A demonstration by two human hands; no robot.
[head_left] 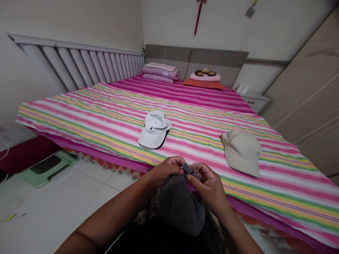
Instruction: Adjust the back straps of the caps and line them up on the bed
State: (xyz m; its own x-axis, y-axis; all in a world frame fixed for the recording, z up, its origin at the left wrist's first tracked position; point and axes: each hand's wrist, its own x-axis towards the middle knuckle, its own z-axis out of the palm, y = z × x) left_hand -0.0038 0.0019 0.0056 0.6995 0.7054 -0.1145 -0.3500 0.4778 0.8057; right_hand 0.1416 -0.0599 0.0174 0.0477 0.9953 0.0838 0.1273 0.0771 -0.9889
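Left hand (169, 172) and right hand (210, 184) are meeting in front of the body, near the bed's closest edge. Both grips are narrow, thumbs and fingers pinching a short strap (187, 168) on a dark grey cap (180, 206). Left fingertips are holding its left end; right fingertips are closing on it just beside, to the right. Whether the strap ends are joined, cannot tell. The cap's body is hanging below both grips, its rounded crown lying under the left hand and reaching down toward the lap. Beyond the hands, a white cap (153, 131) is resting on the striped sheet (113, 106), ahead and slightly left; a beige cap (242, 150) is lying on it farther right, well apart from the white one.
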